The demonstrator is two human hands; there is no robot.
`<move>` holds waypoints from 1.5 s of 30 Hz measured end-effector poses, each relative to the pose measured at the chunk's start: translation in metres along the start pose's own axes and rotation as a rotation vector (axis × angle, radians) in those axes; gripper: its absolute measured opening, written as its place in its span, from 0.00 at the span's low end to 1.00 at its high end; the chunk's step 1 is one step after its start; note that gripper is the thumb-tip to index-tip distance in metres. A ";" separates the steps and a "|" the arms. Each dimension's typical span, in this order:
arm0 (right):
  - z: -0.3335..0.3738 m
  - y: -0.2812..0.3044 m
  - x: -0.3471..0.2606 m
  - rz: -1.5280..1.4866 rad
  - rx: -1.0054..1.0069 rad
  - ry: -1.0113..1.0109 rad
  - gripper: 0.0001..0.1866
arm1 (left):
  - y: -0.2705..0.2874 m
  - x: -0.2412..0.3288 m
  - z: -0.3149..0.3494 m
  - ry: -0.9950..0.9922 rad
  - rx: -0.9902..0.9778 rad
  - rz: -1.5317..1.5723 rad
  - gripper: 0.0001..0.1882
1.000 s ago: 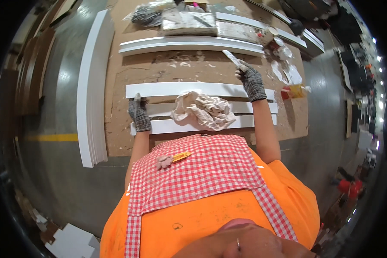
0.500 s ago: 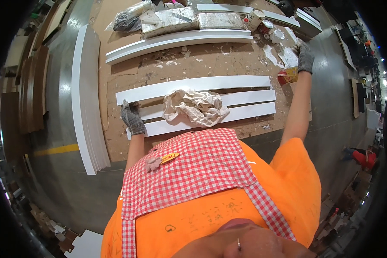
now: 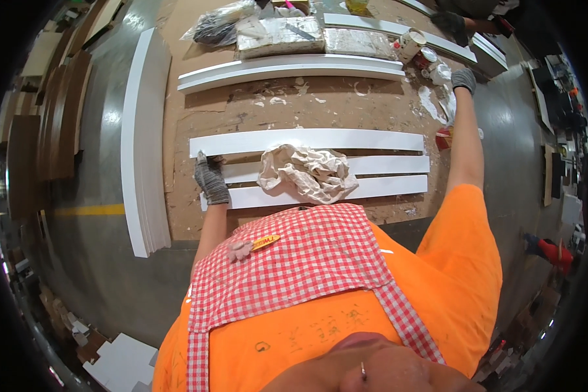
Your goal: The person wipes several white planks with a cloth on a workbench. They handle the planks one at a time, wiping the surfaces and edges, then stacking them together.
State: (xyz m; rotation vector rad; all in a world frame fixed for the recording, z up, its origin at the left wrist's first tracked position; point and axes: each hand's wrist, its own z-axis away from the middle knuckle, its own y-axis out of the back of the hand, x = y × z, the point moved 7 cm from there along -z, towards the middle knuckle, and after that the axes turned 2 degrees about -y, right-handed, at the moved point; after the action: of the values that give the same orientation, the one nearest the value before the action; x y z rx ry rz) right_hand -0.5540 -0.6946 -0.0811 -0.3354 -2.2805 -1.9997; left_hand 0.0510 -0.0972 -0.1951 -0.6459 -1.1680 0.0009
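Observation:
Three long white boards lie side by side on the work table: a far board (image 3: 307,139), a middle board (image 3: 389,164) and a near board (image 3: 389,187). A crumpled cream cloth (image 3: 307,173) rests across the middle and near ones. My left hand (image 3: 212,181), in a grey knit glove, grips the far board at its left end. My right arm stretches to the table's far right. There my gloved right hand (image 3: 464,80) is beside a small white-smeared container (image 3: 440,74); its fingers are too hidden to read. A red container (image 3: 444,138) stands by my right forearm, partly covered by it.
More white boards (image 3: 287,68) lie across the table beyond, with wrapped white bundles (image 3: 281,36) and a can (image 3: 411,42) behind. A stack of white boards (image 3: 140,144) stands along the left edge. Another person's dark-gloved hand (image 3: 447,25) is at the far right.
My right hand has reached farther away, closer to the small white-smeared container. My left hand stays at the far board's end. The whole view has shifted slightly.

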 end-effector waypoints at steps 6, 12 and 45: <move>0.104 0.102 -0.107 -0.331 0.141 0.265 0.22 | 0.004 0.003 0.005 0.010 0.064 0.013 0.13; 0.363 0.130 -0.291 -1.122 -0.230 1.100 0.27 | -0.007 0.010 0.005 -0.002 0.011 -0.027 0.09; 0.477 0.189 -0.375 -0.759 -0.354 1.166 0.30 | 0.030 0.154 0.060 -0.980 -0.006 -1.341 0.11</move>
State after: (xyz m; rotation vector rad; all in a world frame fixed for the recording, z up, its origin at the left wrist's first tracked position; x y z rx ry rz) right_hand -0.1111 -0.2410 -0.0440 1.4620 -1.3243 -1.9374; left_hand 0.0736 0.0056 -0.0647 0.3171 -2.3596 -0.9026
